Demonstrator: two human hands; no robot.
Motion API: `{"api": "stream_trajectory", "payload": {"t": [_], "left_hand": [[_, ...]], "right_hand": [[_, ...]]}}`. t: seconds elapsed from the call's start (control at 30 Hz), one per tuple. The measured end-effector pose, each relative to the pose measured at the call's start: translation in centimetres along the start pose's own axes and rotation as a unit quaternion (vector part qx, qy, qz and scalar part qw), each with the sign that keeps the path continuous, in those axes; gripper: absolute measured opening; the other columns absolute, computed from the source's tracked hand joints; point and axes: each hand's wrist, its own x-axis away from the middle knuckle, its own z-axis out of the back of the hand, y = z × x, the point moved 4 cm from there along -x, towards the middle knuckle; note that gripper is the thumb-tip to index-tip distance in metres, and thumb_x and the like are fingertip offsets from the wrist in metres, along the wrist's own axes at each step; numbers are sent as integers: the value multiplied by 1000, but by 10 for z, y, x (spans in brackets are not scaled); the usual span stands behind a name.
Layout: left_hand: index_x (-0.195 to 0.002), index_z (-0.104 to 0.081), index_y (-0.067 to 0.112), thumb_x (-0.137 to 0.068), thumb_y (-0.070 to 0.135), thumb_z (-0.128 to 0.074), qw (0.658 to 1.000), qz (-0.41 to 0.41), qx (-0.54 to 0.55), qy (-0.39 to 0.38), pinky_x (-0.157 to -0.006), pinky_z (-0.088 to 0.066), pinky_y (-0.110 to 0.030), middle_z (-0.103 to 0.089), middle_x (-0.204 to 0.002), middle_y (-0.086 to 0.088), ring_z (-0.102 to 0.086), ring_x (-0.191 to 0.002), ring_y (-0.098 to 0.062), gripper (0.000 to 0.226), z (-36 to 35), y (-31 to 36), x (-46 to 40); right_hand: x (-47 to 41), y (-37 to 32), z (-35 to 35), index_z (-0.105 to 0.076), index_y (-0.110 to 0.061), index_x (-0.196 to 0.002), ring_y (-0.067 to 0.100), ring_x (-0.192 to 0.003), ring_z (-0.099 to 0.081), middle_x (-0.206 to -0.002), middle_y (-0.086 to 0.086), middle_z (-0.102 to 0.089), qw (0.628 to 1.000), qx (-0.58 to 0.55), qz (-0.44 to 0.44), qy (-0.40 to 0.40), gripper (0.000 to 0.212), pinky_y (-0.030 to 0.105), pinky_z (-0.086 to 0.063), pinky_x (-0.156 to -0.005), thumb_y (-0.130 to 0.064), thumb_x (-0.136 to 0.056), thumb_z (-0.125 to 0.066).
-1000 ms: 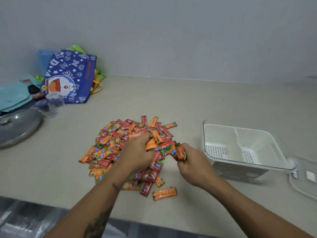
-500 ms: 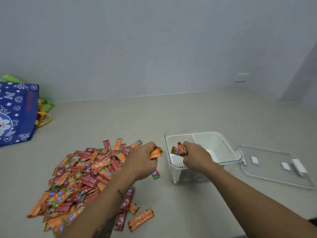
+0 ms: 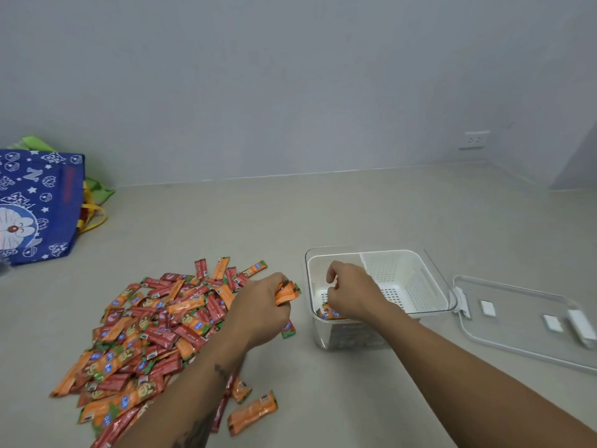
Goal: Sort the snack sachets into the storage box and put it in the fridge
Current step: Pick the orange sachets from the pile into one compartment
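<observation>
Spillage is risked: orange foil snack sachets (image 3: 286, 294) are bunched in the left grip (image 3: 261, 313) beside the white slotted storage box (image 3: 403, 286); sachets are pinched low inside it by the right grip (image 3: 350, 294).

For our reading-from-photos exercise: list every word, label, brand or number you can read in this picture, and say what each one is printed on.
"aro": on blue round marks on the snack sachets, readable on a few; the rest of their print is too small.
"N": a large white letter on the blue cartoon bag; its other white letters are cut off or blurred.
Red vertical strip on that bag: unreadable.
Storage box, lid, wall socket: no readable text.
</observation>
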Motion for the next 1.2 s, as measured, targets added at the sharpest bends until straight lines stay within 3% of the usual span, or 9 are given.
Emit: {"api": "stream_trajectory", "payload": {"t": [0.1, 0.23, 0.37, 0.43, 0.6, 0.77, 0.97, 1.07, 1.2], "left_hand": [[-92, -60, 27, -76, 18, -54, 1000, 6, 0, -8, -59, -50, -35, -62, -72, 5, -59, -68, -16, 19, -8, 2, 1], [-96, -61, 28, -78, 16, -56, 999, 30, 0, -13, -65, -54, -39, -63, -75, 7, -60, -70, -13, 22, -9, -2, 5], [-98, -62, 27, -80, 14, -60, 999, 49, -5, -12, -67, -55, -38, -64, -78, 7, -60, -71, -11, 21, -6, -2, 4], [-100, -61, 28, -80, 13, -59, 999, 41, -2, -4, -63, -53, -35, -63, -77, 10, -60, -70, -10, 25, -5, 4, -3], [-106, -60, 30, -82, 16, -55, 1000, 20, -7, -13, -66, -49, -32, -66, -86, 8, -60, -78, -15, 28, -8, 37, -37], [-115, -58, 29, -85, 22, -61, 995, 1, -38, -94, -79, -52, -35, -66, -105, 0, -60, -87, -19, 31, -29, 56, -75], [-138, -46, 27, -85, 39, -70, 985, -17, -86, -146, -100, -48, -38, -57, -125, 2, -55, -111, -18, 59, -50, 64, -93], [-132, -52, 24, -89, 33, -63, 989, -30, -87, -117, -98, -49, -37, -58, -124, 2, -55, -110, -15, 45, -49, 58, -90], [-113, -66, 21, -90, 15, -54, 999, -17, -21, -24, -88, -53, -33, -64, -104, 5, -59, -94, -11, 27, -39, 48, -72]], "right_hand": [[-4, -4, -11, -50, -24, -108, 21, -93, -56, -107, 1, -52, 998, -18, 15, -56, 32, 37, -50, -82, -20, -78, -61], [4, 6, -15, -44, -24, -137, 23, -122, -47, -133, 0, -44, 994, 25, 33, -104, 62, 42, -43, -101, -39, -81, -65], [35, 13, 3, -59, -30, -113, 18, -103, -55, -111, -6, -57, 986, 56, 101, -117, 37, 35, -47, -88, -53, -84, -58], [50, 15, 3, -58, -30, -105, 20, -101, -57, -109, -4, -59, 974, 128, 128, -139, 28, 33, -46, -81, -46, -82, -60], [56, 11, -12, -55, -18, -119, 29, -110, -58, -122, 7, -59, 941, 289, 159, -69, 38, 37, -46, -86, -23, -82, -63], [55, 14, -13, -56, -15, -121, 29, -111, -58, -123, 9, -60, 939, 292, 176, -50, 41, 37, -47, -89, -23, -82, -67], [58, 14, -11, -59, -14, -120, 28, -105, -60, -119, 9, -63, 944, 270, 190, -34, 43, 39, -50, -88, -24, -81, -72], [57, 15, -13, -59, -14, -120, 28, -102, -61, -117, 8, -63, 944, 264, 194, -23, 44, 38, -51, -84, -24, -79, -73], [55, 15, -14, -59, -16, -116, 28, -101, -61, -115, 7, -63, 947, 250, 203, -4, 40, 34, -47, -79, -25, -79, -71]]}}
